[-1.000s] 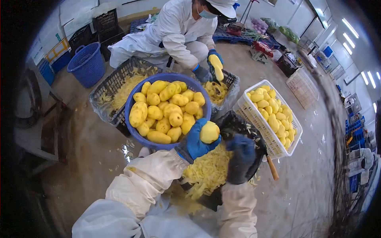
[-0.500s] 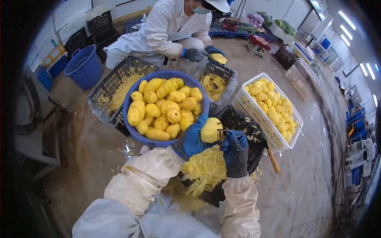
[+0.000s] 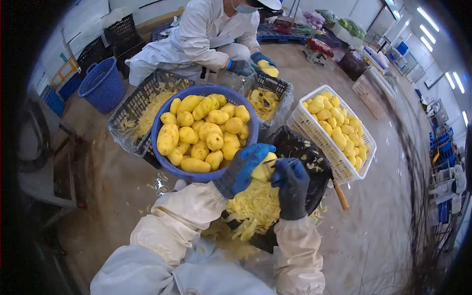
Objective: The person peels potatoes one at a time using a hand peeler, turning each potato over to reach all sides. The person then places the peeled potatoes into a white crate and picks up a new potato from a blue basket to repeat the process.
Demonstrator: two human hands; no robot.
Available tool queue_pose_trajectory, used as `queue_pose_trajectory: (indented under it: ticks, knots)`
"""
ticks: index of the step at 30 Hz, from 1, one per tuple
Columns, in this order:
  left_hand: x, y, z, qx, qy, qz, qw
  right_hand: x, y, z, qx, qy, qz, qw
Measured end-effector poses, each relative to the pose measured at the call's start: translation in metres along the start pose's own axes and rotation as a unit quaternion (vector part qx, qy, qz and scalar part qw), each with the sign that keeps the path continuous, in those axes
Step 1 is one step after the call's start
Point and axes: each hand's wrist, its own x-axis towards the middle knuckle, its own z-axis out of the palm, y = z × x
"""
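Broadly, a wet floor (image 3: 378, 226) carries everything, and beyond the containers a co-worker (image 3: 206, 37) in white bends over a crate. Nearer, a round blue tub (image 3: 155, 140) heaped with yellow potatoes sits ahead and to the left, with a white crate (image 3: 363, 174) of smoother-looking ones to the right; both probably stand there to be within easy reach. Between them and the person's lap is a black container (image 3: 307, 164) holding a heap of pale shavings (image 3: 253, 206), presumably set low so scraps drop straight in. A wooden handle (image 3: 341, 195) sticks out beside its right edge.

Over that heap the two gloved hands meet. The left hand (image 3: 244, 168) has its fingers wrapped round one potato (image 3: 263, 169) from the left, apparently to steady it and leave its right side exposed. The right hand (image 3: 291, 186) is curled round a slim peeler (image 3: 273, 165), partly hidden, close against that side. The potato thus lies between both sets of fingers, gripped only by the left.
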Motion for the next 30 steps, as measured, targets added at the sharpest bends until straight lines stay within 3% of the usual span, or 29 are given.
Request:
queue_pose_trajectory:
  ticks: [1, 2, 3, 4, 5, 6, 7, 8, 9, 10, 11, 12, 14, 15, 16, 18, 19, 20, 22, 23, 24, 26, 27, 28, 30]
  knots:
    - [-0.001, 0.001, 0.001, -0.101, -0.004, -0.073, 0.992, 0.009, 0.004, -0.015, 0.004, 0.007, 0.0, 1.0]
    - [-0.002, 0.0, 0.002, -0.1, -0.007, -0.075, 0.992, 0.028, 0.008, -0.041, -0.159, 0.066, -0.162, 0.972]
    - [-0.004, 0.0, 0.001, -0.03, -0.028, 0.009, 0.999, 0.036, 0.003, -0.046, -0.313, 0.121, -0.315, 0.888]
    - [-0.003, 0.001, -0.001, 0.042, -0.051, 0.094, 0.993, 0.031, 0.005, -0.044, -0.31, 0.126, -0.316, 0.888]
    - [-0.007, 0.015, 0.006, 0.079, -0.019, 0.11, 0.991, 0.016, -0.007, -0.024, -0.138, 0.103, -0.173, 0.97]
    - [-0.003, 0.011, 0.003, 0.077, -0.018, 0.11, 0.991, 0.004, -0.009, -0.007, 0.039, 0.071, -0.019, 0.997]
    - [0.002, 0.004, -0.005, 0.188, -0.039, 0.171, 0.966, -0.003, 0.004, 0.001, 0.017, -0.012, -0.003, 1.0]
    - [0.004, 0.004, -0.008, 0.298, -0.066, 0.225, 0.925, 0.007, 0.015, -0.016, 0.021, -0.006, -0.001, 1.0]
    - [0.001, 0.004, -0.004, 0.298, -0.072, 0.222, 0.926, 0.028, 0.026, -0.046, -0.026, 0.052, -0.07, 0.996]
    - [-0.004, 0.015, 0.005, 0.172, -0.053, 0.095, 0.979, 0.041, 0.029, -0.063, -0.075, 0.105, -0.14, 0.982]
    - [-0.005, 0.022, 0.009, 0.043, -0.034, -0.035, 0.998, 0.038, 0.017, -0.058, -0.189, 0.103, -0.223, 0.951]
    - [-0.003, 0.021, 0.006, 0.047, -0.039, -0.031, 0.998, 0.029, 0.008, -0.044, -0.185, 0.107, -0.229, 0.95]
    - [-0.001, 0.011, 0.002, -0.01, -0.013, -0.054, 0.998, 0.0, -0.006, -0.005, -0.021, 0.046, -0.03, 0.998]
    - [-0.005, 0.024, 0.005, 0.075, -0.028, -0.007, 0.997, -0.011, -0.02, 0.006, 0.076, -0.09, 0.007, 0.993]
    - [-0.007, 0.027, 0.005, 0.078, -0.033, -0.013, 0.996, -0.001, -0.009, -0.005, 0.081, -0.083, 0.008, 0.993]
    - [-0.005, 0.031, 0.007, -0.014, -0.073, -0.032, 0.997, 0.039, 0.02, -0.057, -0.1, 0.151, -0.152, 0.972]
    - [-0.003, 0.031, 0.007, -0.011, -0.079, -0.031, 0.996, 0.045, 0.023, -0.077, 0.016, 0.12, -0.123, 0.985]
    - [-0.002, 0.029, 0.007, 0.002, -0.042, -0.028, 0.999, 0.036, 0.014, -0.065, 0.017, 0.122, -0.129, 0.984]
    - [-0.002, 0.025, 0.01, 0.008, 0.003, -0.025, 1.0, 0.009, -0.005, -0.02, 0.035, -0.02, -0.009, 0.999]
    - [-0.004, 0.026, 0.011, 0.024, -0.009, -0.022, 0.999, 0.008, 0.006, -0.012, -0.208, -0.027, -0.228, 0.951]
    - [-0.006, 0.026, 0.011, 0.042, -0.025, -0.021, 0.999, 0.02, 0.022, -0.032, -0.204, -0.022, -0.226, 0.952]
    - [-0.011, 0.027, 0.01, -0.013, -0.031, -0.046, 0.998, 0.052, 0.047, -0.084, -0.094, 0.105, -0.139, 0.98]
    - [-0.008, 0.028, 0.008, -0.07, -0.036, -0.065, 0.995, 0.041, 0.02, -0.075, 0.136, 0.094, -0.038, 0.986]
    - [-0.004, 0.028, 0.007, -0.071, -0.036, -0.06, 0.995, 0.027, 0.001, -0.055, 0.134, 0.091, -0.042, 0.986]
    - [-0.002, 0.024, 0.006, 0.103, -0.02, 0.012, 0.994, 0.002, -0.012, -0.008, 0.102, -0.012, 0.039, 0.994]
